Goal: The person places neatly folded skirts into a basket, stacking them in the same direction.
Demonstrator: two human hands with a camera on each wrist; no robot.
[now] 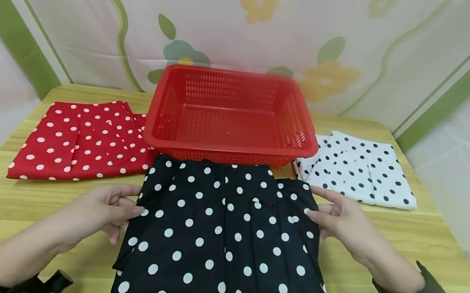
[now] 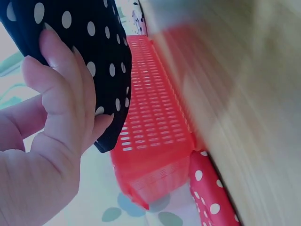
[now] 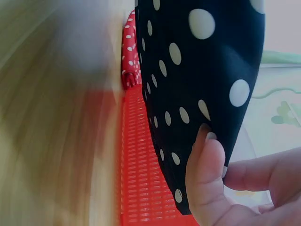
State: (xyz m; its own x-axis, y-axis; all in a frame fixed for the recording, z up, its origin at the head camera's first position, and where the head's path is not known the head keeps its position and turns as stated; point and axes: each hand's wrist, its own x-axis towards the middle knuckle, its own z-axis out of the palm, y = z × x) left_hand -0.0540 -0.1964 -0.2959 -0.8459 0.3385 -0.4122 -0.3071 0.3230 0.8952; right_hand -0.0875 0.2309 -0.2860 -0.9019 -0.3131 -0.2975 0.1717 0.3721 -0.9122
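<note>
A folded black cloth with white dots (image 1: 222, 244) lies on the wooden table (image 1: 389, 231) in front of me. My left hand (image 1: 131, 204) holds its left edge, and the left wrist view shows the fingers (image 2: 61, 94) curled over the black cloth (image 2: 99, 42). At the right edge my right hand (image 1: 317, 214) pinches the fabric. In the right wrist view its fingers (image 3: 207, 169) lie on the black cloth (image 3: 202, 70) with the thumb behind. Just beyond the cloth stands an empty red plastic basket (image 1: 225, 154).
A folded red cloth with white dots (image 1: 79, 141) lies left of the basket, and a folded white cloth with black dots (image 1: 361, 170) lies to its right. A flowered backdrop closes off the table's far side. Both wrist views show the basket wall (image 2: 150, 141) (image 3: 138, 179).
</note>
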